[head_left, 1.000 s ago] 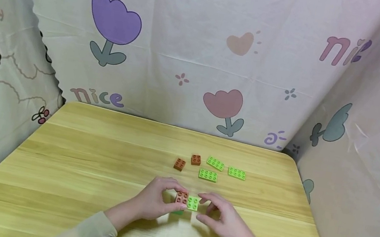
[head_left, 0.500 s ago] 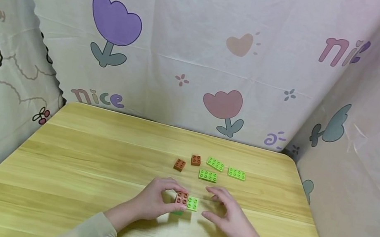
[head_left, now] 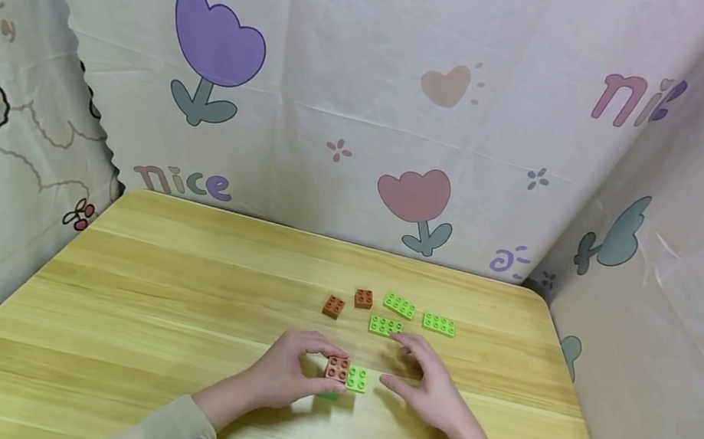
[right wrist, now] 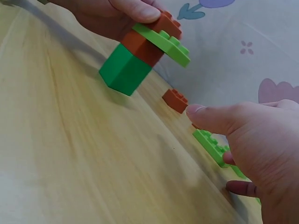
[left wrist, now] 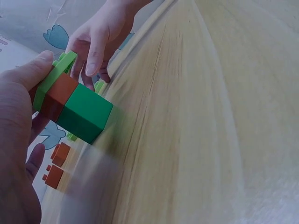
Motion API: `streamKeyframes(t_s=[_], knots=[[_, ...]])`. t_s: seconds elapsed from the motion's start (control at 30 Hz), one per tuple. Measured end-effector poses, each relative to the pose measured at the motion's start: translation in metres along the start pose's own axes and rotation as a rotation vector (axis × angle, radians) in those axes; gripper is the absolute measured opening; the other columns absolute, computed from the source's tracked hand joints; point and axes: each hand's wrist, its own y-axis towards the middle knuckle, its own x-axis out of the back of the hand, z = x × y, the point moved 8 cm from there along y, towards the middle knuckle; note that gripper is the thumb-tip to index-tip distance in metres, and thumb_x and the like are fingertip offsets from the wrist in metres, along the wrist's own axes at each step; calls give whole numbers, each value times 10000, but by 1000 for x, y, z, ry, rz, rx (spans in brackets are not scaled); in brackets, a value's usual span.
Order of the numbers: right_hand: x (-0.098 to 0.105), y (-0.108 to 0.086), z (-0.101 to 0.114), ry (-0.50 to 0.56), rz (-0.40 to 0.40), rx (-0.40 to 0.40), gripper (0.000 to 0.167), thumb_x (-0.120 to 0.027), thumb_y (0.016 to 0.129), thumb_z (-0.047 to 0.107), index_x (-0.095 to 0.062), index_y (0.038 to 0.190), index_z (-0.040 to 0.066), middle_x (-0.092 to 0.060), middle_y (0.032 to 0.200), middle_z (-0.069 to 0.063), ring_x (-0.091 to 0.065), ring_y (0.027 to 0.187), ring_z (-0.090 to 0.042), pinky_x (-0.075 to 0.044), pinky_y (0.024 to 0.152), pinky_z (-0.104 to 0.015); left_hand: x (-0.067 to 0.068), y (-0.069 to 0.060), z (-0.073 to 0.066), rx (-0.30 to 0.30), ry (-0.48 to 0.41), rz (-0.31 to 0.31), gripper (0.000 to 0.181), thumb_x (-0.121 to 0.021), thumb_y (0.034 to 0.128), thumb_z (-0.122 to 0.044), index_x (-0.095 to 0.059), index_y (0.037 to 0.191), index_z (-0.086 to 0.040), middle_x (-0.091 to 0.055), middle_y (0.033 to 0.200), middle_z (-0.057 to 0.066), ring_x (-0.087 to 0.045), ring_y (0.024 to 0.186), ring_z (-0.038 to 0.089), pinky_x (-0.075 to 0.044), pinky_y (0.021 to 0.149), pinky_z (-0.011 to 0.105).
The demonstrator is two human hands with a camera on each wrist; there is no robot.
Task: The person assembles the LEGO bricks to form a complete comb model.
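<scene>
A small tower of toy building bricks stands on the table. At its foot is a green brick [right wrist: 124,72], then a brown brick [right wrist: 141,48], then a lime plate [head_left: 357,379] jutting out to the right, with another brown brick [head_left: 337,367] on top. My left hand [head_left: 284,373] pinches the tower near its top between thumb and fingers. To the right of the tower, my right hand [head_left: 435,393] hovers with fingers spread and nothing held. In the head view its fingertips overlap the edge of the nearest loose lime plate [head_left: 383,326]; contact cannot be told.
Behind the hands lie two loose brown bricks [head_left: 333,306] and two more lime plates [head_left: 439,323] on the wooden table [head_left: 173,283]. A printed cloth [head_left: 334,77] hangs around the table's back and sides.
My right hand has moved away from the tower, right and then forward to the nearest loose lime plate. My left hand keeps its hold on the tower.
</scene>
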Motion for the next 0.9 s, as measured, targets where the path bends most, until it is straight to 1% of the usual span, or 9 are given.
streamKeyframes(t_s=[0.2, 0.3, 0.5, 0.6, 0.8, 0.9], knots=[[3, 7, -9, -11, -30, 21, 698, -864, 902, 205, -542, 1507, 71, -581, 1444, -88, -600, 1226, -299, -495, 1057, -556, -1, -1, 3, 28, -12, -2, 442, -906, 844, -409, -795, 1194, -162, -723, 1159, -186, -677, 1102, 92, -504, 1060, 465], [4, 11, -14, -18, -48, 12, 694, -860, 907, 196, -539, 1506, 56, -601, 1408, -94, -613, 1197, -288, -512, 1036, -545, -2, -1, 5, 40, -26, 0, 430, -913, 841, -393, -797, 1188, -166, -724, 1147, -188, -678, 1095, 94, -502, 1059, 460], [7, 19, -26, -23, -101, -29, 694, -854, 920, 212, -531, 1509, 38, -639, 1302, -86, -620, 1155, -282, -526, 1000, -553, -2, -2, 8, 68, -39, 0, 423, -919, 831, -402, -801, 1179, -193, -722, 1139, -199, -677, 1085, 88, -497, 1060, 456], [7, 23, -31, -17, -118, -53, 677, -852, 924, 220, -540, 1495, 33, -646, 1252, -76, -627, 1130, -272, -537, 976, -542, -2, -2, 9, 76, -38, 1, 414, -919, 827, -419, -802, 1175, -227, -722, 1136, -202, -677, 1080, 84, -497, 1060, 457], [6, 30, -38, -28, -120, -110, 687, -860, 913, 228, -546, 1492, 35, -638, 1222, -59, -616, 1127, -246, -516, 1015, -531, -3, -2, 11, 81, -35, 1, 365, -920, 825, -420, -787, 1154, -331, -725, 1101, -207, -679, 1059, 79, -493, 1057, 458], [6, 33, -42, -40, -126, -123, 694, -866, 905, 221, -547, 1491, 27, -628, 1188, -53, -603, 1110, -228, -502, 1031, -528, -4, -2, 12, 81, -37, 1, 355, -917, 828, -421, -785, 1148, -341, -727, 1090, -207, -680, 1055, 79, -486, 1062, 461]])
